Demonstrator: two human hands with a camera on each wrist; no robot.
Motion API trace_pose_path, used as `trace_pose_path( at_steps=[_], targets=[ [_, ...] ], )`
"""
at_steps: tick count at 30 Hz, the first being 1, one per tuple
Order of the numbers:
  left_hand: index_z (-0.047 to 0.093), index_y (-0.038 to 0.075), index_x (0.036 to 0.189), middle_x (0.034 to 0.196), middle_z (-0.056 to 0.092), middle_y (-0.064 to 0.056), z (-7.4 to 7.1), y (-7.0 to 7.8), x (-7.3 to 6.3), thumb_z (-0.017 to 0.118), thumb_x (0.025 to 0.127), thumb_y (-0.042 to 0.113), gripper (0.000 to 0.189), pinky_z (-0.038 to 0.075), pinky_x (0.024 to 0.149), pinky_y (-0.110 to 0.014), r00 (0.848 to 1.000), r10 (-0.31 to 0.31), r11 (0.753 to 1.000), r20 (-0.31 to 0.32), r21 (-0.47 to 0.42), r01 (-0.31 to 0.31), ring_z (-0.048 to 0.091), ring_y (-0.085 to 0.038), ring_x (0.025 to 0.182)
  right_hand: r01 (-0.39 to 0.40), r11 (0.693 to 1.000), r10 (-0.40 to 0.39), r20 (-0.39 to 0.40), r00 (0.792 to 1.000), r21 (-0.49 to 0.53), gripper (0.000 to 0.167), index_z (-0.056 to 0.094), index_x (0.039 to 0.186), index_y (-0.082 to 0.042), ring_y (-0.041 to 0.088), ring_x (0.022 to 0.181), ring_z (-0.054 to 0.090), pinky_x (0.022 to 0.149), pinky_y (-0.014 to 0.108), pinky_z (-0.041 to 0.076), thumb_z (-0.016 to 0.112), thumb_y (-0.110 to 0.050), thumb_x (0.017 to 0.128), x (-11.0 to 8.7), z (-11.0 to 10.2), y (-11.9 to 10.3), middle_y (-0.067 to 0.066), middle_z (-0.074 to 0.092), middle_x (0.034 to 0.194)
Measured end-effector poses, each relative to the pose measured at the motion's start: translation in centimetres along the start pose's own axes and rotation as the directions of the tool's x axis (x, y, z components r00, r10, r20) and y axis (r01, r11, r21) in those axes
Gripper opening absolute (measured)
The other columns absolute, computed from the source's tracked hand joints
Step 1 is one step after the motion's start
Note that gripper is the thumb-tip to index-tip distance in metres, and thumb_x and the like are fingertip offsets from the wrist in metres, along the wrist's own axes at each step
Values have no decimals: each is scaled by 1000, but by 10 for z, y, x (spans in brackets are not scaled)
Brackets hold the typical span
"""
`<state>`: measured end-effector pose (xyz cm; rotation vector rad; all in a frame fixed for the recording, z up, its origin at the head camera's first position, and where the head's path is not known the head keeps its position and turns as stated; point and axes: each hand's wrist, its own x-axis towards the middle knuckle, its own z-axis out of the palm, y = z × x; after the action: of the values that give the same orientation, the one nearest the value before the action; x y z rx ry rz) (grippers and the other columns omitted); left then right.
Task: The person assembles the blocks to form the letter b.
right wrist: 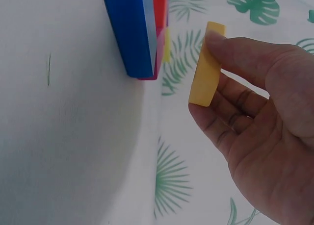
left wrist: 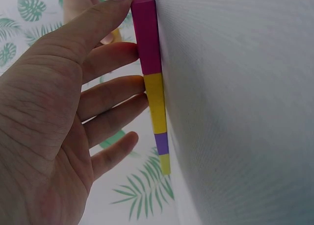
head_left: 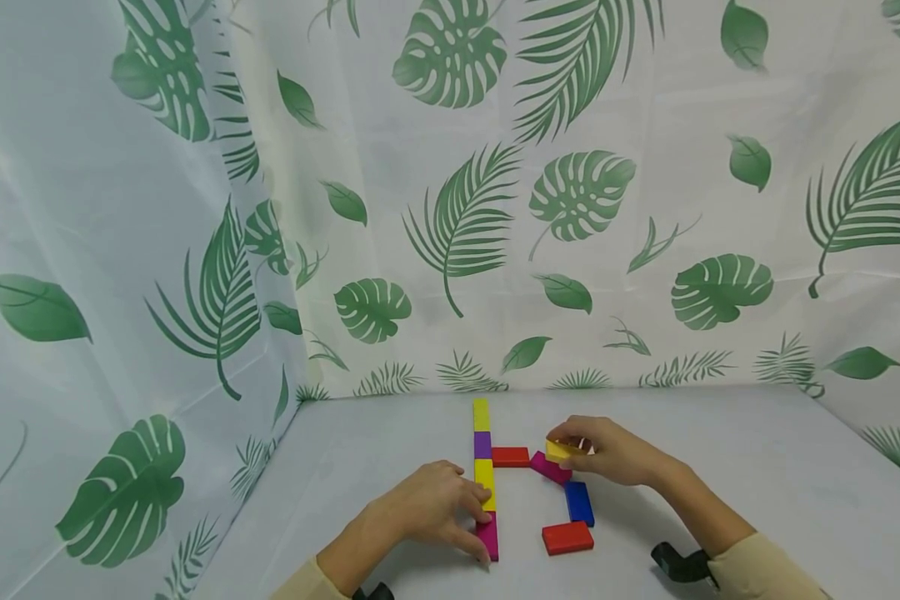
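My right hand (head_left: 615,452) pinches a yellow block (right wrist: 206,70) between thumb and fingers, above the table in the right wrist view. In the head view it overlaps a slanted magenta block (head_left: 549,469). My left hand (head_left: 435,504) rests along a straight row, its fingertips on the side of a magenta block (left wrist: 148,38) and a yellow block (left wrist: 156,102), its thumb at the magenta block's near end. Farther along the row come a purple block (head_left: 482,445) and another yellow block (head_left: 481,414). A red block (head_left: 510,457) extends rightward from the purple one.
Right of the row, a blue block (head_left: 580,503) stands below the slanted magenta one, with a red block (head_left: 567,538) nearer me. A leaf-print curtain (head_left: 645,333) borders the white table (head_left: 390,433). A black strap piece (head_left: 678,564) is at my right wrist.
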<state>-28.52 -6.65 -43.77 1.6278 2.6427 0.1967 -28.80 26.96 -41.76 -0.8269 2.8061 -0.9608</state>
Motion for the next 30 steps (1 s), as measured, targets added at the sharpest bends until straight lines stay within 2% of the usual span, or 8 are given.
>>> trace_pose_path(
  at_steps=[14,30],
  targets=[
    [79,35,119,127,73,17,-2,2,1,74,81,72,53,50,110,-33,1000,-4,1000,2,0,4,65,7,117,6,1000,-6,8,1000,13,40,69,133,-11,13,100,60,84,19,55,76,-27,97,4,6,-10,-9,67,106],
    [80,34,118,126,73,18,0,-2,0,72,82,72,53,50,111,-33,1000,14,1000,-7,5,-14,65,7,114,30,999,-32,54,998,33,41,66,136,-14,13,99,61,84,19,56,74,-30,98,9,14,-19,-8,67,106]
  ],
)
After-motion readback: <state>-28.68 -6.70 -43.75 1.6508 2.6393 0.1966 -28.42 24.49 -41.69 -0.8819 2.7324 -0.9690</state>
